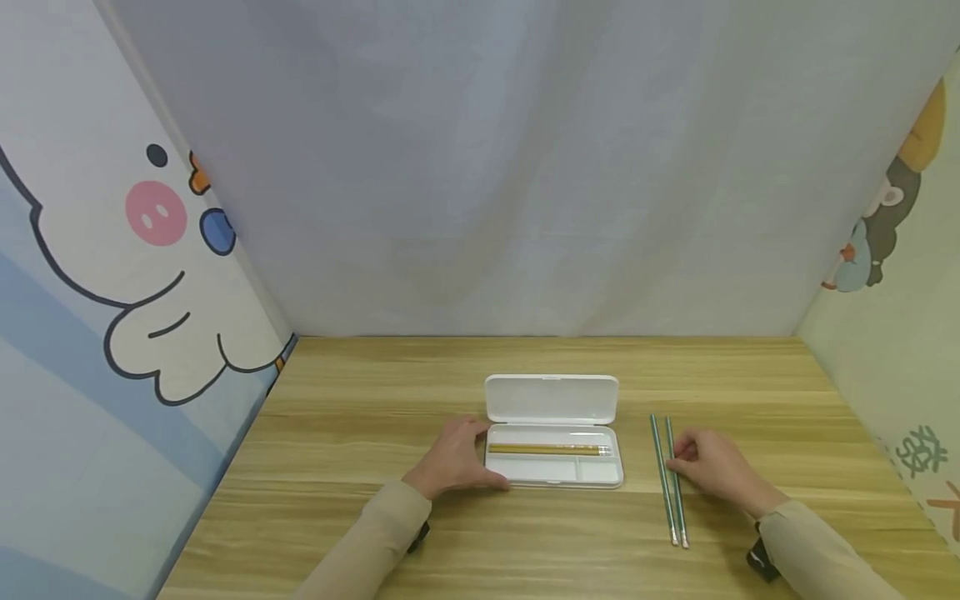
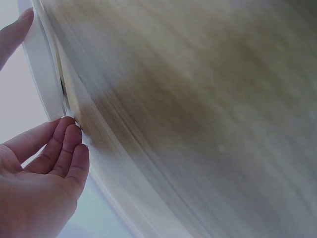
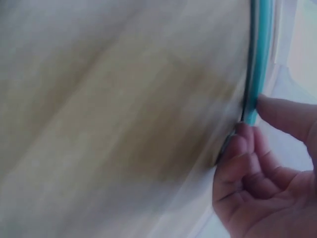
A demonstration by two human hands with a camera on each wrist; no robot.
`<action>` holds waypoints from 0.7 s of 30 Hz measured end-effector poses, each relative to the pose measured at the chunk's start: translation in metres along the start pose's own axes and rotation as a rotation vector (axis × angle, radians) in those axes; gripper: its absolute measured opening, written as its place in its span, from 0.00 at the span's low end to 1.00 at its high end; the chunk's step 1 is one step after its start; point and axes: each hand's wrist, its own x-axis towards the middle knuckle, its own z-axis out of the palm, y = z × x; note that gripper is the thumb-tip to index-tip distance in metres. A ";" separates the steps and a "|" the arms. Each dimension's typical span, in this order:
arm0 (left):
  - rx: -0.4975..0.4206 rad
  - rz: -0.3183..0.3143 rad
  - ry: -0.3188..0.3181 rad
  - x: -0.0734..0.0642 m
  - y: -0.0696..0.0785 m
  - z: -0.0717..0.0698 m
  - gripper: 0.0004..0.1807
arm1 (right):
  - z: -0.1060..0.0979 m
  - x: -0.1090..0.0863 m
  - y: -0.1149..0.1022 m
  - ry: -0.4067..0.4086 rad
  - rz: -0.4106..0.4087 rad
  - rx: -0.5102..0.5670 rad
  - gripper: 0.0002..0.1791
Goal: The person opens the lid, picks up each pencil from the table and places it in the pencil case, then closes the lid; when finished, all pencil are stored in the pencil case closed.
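Observation:
An open white pencil case (image 1: 540,472) lies on the table, lid raised at its far side. Inside its back compartment lies a yellow pencil (image 1: 543,449), eraser end to the right. My left hand (image 1: 457,458) holds the case's left end, thumb at the near corner and fingers at the far one; the left wrist view shows those fingertips at the case wall (image 2: 44,69). Right of the case, two green pencils lie nearly parallel, eraser ends toward me. My right hand (image 1: 716,467) pinches the right-hand green pencil (image 1: 679,504) between thumb and fingers; the left-hand green pencil (image 1: 663,479) lies beside it.
The wooden table (image 1: 360,392) ends at a pale curtain (image 1: 510,208) at the back. Printed cartoon panels stand at the left (image 1: 90,250) and right (image 1: 900,350). The raised lid (image 1: 551,400) stands up behind the case.

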 end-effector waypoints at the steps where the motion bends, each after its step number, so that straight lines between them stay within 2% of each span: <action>1: -0.001 0.000 -0.001 0.000 0.000 0.000 0.46 | -0.001 0.000 -0.001 -0.004 0.016 -0.013 0.10; 8: -0.004 0.005 0.000 0.001 -0.003 0.002 0.47 | -0.009 -0.002 -0.007 -0.050 0.149 -0.056 0.11; 16: -0.004 -0.004 -0.002 0.001 -0.003 0.002 0.46 | -0.011 0.001 -0.005 -0.029 0.189 -0.099 0.21; 21: -0.001 -0.005 -0.002 0.001 -0.002 0.002 0.47 | -0.016 0.002 -0.008 -0.022 0.234 -0.093 0.19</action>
